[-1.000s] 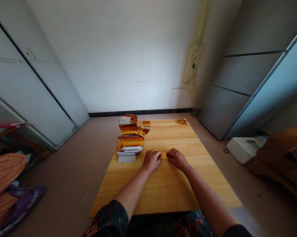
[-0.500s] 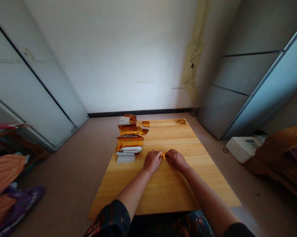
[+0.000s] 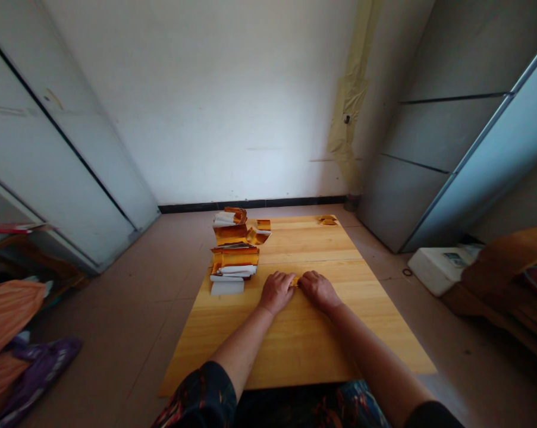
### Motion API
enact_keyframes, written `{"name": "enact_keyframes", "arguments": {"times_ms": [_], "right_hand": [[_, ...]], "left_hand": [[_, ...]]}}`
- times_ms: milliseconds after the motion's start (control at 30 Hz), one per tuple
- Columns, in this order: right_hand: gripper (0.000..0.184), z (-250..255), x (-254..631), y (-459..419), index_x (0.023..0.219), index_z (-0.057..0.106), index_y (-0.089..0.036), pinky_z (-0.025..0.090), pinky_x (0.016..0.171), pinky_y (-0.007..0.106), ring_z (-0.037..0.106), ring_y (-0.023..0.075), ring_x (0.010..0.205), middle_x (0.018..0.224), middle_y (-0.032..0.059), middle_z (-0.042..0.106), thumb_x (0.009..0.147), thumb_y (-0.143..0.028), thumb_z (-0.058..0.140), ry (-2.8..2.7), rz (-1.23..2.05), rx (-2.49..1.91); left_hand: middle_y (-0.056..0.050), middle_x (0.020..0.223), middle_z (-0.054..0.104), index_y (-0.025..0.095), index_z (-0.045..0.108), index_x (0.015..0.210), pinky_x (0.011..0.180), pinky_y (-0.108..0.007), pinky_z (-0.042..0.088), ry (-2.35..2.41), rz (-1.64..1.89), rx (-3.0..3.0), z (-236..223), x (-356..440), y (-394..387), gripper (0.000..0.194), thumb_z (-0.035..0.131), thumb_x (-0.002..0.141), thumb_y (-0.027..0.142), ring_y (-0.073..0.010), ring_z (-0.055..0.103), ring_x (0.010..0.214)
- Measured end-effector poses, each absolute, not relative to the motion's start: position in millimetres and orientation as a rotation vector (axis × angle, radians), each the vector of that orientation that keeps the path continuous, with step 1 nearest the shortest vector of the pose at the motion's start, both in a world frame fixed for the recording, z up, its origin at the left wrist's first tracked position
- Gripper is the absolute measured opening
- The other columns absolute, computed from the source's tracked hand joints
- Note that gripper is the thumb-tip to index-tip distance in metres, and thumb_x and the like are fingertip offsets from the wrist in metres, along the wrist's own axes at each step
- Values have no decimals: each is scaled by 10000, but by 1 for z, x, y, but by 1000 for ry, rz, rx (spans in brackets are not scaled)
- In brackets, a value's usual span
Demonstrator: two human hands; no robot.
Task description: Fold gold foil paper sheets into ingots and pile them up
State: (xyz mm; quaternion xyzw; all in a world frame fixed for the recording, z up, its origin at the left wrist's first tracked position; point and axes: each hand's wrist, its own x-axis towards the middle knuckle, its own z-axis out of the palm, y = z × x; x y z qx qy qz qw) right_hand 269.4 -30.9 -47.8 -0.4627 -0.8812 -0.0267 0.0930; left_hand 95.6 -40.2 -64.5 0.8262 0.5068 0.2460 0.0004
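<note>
Between my two hands, low over the wooden table [image 3: 290, 345], is a small piece of gold foil paper [image 3: 295, 282]. My left hand [image 3: 278, 292] grips its left end with curled fingers. From the other side my right hand [image 3: 318, 291] pinches the right end, its fingers bent down. Most of the paper is covered by the fingers, so its folded shape cannot be made out. Left of my hands lie stacks of gold foil paper [image 3: 236, 257] with white backs, and a pale sheet [image 3: 227, 288] at their near end.
Small folded gold pieces [image 3: 327, 220] rest at the table's far right corner. Loose gold sheets [image 3: 259, 236] lie near the far left. Beyond the table stand a white wall [image 3: 250, 119] and a grey refrigerator [image 3: 424, 148]. A white box [image 3: 440, 270] is on the floor at right.
My hands have come slightly closer together, and less of the gold paper shows between them. The stacks have stayed in place.
</note>
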Motion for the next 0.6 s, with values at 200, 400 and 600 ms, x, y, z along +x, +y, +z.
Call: {"name": "enact_keyframes", "arguments": {"times_ms": [200,400,600], "right_hand": [[137,-50,270,-33,869,623,-193,358,696,268,516,171,829,882,66,615,900,-193,489,-2629,-111,-1318],[155,-51,271,-34,852,609,-178,328,695,283,507,180,821,876,72,619,914,-195,469,-2627,-153,-1283],[180,-49,268,-34,833,601,-168,302,684,284,505,176,793,833,74,614,923,-186,446,-2601,-156,-1287]], "left_hand": [[-62,899,622,223,604,1045,776,-325,419,1622,704,2556,-58,100,-42,247,558,807,176,-209,536,901],[-76,864,573,196,640,825,776,-333,416,1679,680,2544,-58,104,-40,127,519,846,231,-213,512,884],[-70,890,567,189,635,823,794,-313,424,1667,701,2534,-60,104,-38,163,496,811,104,-193,512,883]]}}
